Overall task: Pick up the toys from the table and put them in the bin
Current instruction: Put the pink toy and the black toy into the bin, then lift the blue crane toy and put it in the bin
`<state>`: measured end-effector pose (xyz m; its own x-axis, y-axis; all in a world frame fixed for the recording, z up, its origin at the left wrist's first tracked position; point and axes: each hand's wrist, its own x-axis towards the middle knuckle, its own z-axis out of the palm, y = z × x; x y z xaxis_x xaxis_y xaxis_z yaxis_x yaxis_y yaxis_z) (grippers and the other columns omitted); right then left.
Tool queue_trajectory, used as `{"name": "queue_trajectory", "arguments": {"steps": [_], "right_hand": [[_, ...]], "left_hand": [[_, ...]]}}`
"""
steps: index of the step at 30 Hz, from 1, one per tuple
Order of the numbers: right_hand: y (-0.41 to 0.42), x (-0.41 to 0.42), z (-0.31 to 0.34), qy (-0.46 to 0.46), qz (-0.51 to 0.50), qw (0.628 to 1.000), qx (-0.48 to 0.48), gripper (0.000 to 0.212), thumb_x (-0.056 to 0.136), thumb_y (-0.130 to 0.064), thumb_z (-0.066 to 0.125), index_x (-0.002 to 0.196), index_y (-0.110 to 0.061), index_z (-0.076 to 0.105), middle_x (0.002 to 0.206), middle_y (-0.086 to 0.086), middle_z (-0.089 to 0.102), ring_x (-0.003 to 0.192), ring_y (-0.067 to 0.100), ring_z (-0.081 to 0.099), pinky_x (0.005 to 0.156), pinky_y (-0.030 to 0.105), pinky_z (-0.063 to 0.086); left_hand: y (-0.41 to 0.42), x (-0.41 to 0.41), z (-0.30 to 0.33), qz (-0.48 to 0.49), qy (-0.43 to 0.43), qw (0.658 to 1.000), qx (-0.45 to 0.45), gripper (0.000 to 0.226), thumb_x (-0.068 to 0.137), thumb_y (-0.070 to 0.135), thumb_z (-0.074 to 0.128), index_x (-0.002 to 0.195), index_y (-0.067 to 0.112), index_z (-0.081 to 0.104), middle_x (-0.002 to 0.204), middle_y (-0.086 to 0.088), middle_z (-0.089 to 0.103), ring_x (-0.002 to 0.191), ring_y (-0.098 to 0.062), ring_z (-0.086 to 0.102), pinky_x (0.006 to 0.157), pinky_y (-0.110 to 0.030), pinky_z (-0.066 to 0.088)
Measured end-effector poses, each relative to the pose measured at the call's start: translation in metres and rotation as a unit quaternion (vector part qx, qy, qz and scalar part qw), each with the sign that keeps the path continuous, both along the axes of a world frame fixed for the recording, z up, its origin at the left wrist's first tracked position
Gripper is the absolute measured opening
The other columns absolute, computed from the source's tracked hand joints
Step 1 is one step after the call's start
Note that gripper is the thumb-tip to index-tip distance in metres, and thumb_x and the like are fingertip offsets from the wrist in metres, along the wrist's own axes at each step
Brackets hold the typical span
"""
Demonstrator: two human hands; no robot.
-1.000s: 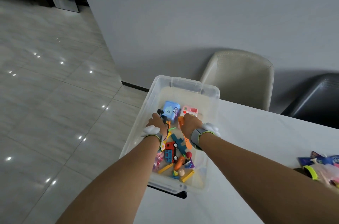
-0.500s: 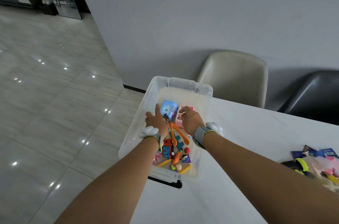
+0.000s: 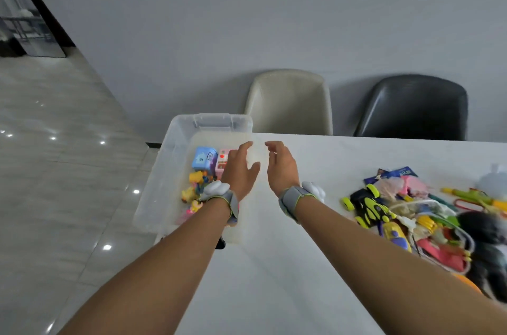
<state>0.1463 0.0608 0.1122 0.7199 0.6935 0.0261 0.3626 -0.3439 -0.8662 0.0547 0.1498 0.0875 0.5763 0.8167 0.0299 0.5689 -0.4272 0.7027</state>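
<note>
I am holding my left hand (image 3: 240, 170) above the right side of the clear plastic bin (image 3: 164, 170), fingers relaxed and gripping nothing. My right hand (image 3: 281, 167) is hovering just beside it over the white table (image 3: 274, 266), fingers loosely curved and empty too. In the bin a blue toy house (image 3: 202, 158), a pink toy (image 3: 222, 160) and small yellow toys (image 3: 196, 177) are lying. A pile of toys (image 3: 417, 216) is waiting on the table to my right.

Both hands have risen out of the bin (image 3: 175, 142), left hand (image 3: 239, 170) and right hand (image 3: 281, 167) empty.
</note>
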Motion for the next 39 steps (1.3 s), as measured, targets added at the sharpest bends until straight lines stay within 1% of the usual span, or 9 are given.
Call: {"name": "queue_trajectory", "arguments": {"steps": [4, 10, 20, 23, 27, 32, 35, 37, 39], "right_hand": [[-0.042, 0.03, 0.002, -0.007, -0.036, 0.999, 0.005, 0.033, 0.104, -0.011, 0.035, 0.13, -0.02, 0.054, 0.13, 0.002, 0.058, 0.117, 0.015, 0.056, 0.092, 0.019, 0.038], [-0.109, 0.075, 0.0, -0.022, -0.112, 0.993, -0.006, 0.034, 0.105, -0.01, 0.034, 0.131, -0.019, 0.053, 0.131, 0.004, 0.058, 0.119, 0.018, 0.056, 0.093, 0.02, 0.038], [-0.245, 0.123, -0.047, 0.015, -0.179, 0.97, -0.161, 0.042, 0.093, 0.0, 0.041, 0.124, -0.02, 0.061, 0.131, 0.007, 0.057, 0.114, 0.028, 0.057, 0.092, 0.038, 0.049], [-0.279, 0.128, -0.069, -0.007, -0.136, 0.96, -0.245, 0.037, 0.093, -0.002, 0.045, 0.116, -0.022, 0.066, 0.125, 0.006, 0.057, 0.11, 0.028, 0.058, 0.09, 0.037, 0.05], [-0.317, 0.125, -0.097, -0.014, -0.068, 0.932, -0.356, 0.032, 0.093, -0.013, 0.051, 0.119, -0.028, 0.062, 0.126, 0.002, 0.054, 0.112, 0.024, 0.055, 0.087, 0.034, 0.048], [-0.344, 0.117, -0.124, -0.013, 0.023, 0.892, -0.452, 0.072, 0.08, -0.025, 0.061, 0.147, -0.029, 0.034, 0.134, 0.005, 0.047, 0.119, 0.028, 0.051, 0.09, 0.035, 0.047], [-0.344, 0.123, -0.139, -0.005, 0.084, 0.876, -0.475, 0.094, 0.076, -0.034, 0.068, 0.154, -0.028, 0.016, 0.138, 0.007, 0.041, 0.122, 0.032, 0.046, 0.092, 0.041, 0.047], [-0.338, 0.128, -0.144, -0.011, 0.098, 0.865, -0.492, 0.097, 0.076, -0.038, 0.07, 0.153, -0.025, 0.012, 0.134, 0.007, 0.044, 0.121, 0.032, 0.044, 0.091, 0.043, 0.046], [-0.331, 0.134, -0.155, -0.007, 0.099, 0.862, -0.497, 0.089, 0.075, -0.038, 0.072, 0.146, -0.021, 0.022, 0.129, 0.007, 0.048, 0.119, 0.031, 0.044, 0.087, 0.042, 0.046]], "left_hand": [[-0.035, 0.034, 0.001, -0.034, 0.003, 0.998, 0.043, 0.05, 0.095, 0.035, 0.059, 0.141, 0.037, 0.038, 0.128, -0.004, 0.055, 0.11, -0.023, 0.06, 0.085, -0.033, 0.052], [-0.086, 0.077, -0.006, -0.112, 0.005, 0.994, -0.019, 0.051, 0.096, 0.038, 0.058, 0.141, 0.044, 0.035, 0.131, 0.0, 0.048, 0.1, -0.018, 0.061, 0.087, -0.032, 0.053], [-0.179, 0.119, -0.066, -0.252, 0.163, 0.953, -0.044, 0.058, 0.095, 0.031, 0.059, 0.147, 0.035, 0.034, 0.134, -0.008, 0.042, 0.1, -0.024, 0.058, 0.086, -0.034, 0.05], [-0.196, 0.129, -0.079, -0.279, 0.234, 0.931, -0.039, 0.059, 0.094, 0.029, 0.06, 0.148, 0.03, 0.036, 0.136, -0.014, 0.041, 0.114, -0.034, 0.056, 0.095, -0.04, 0.05], [-0.21, 0.143, -0.094, -0.295, 0.313, 0.901, -0.049, 0.062, 0.089, 0.028, 0.063, 0.146, 0.028, 0.038, 0.135, -0.017, 0.04, 0.117, -0.039, 0.053, 0.099, -0.041, 0.048], [-0.218, 0.157, -0.112, -0.299, 0.356, 0.884, -0.06, 0.067, 0.086, 0.031, 0.064, 0.146, 0.026, 0.035, 0.134, -0.015, 0.039, 0.116, -0.039, 0.053, 0.098, -0.043, 0.049], [-0.222, 0.169, -0.124, -0.293, 0.371, 0.879, -0.061, 0.067, 0.087, 0.031, 0.064, 0.147, 0.026, 0.032, 0.135, -0.015, 0.038, 0.118, -0.039, 0.051, 0.1, -0.046, 0.048], [-0.223, 0.171, -0.128, -0.294, 0.379, 0.875, -0.066, 0.067, 0.087, 0.031, 0.063, 0.146, 0.029, 0.032, 0.135, -0.015, 0.037, 0.119, -0.04, 0.05, 0.101, -0.048, 0.047], [-0.224, 0.177, -0.136, -0.293, 0.387, 0.872, -0.07, 0.065, 0.086, 0.03, 0.062, 0.144, 0.03, 0.032, 0.133, -0.014, 0.037, 0.118, -0.04, 0.05, 0.1, -0.049, 0.047]]}}
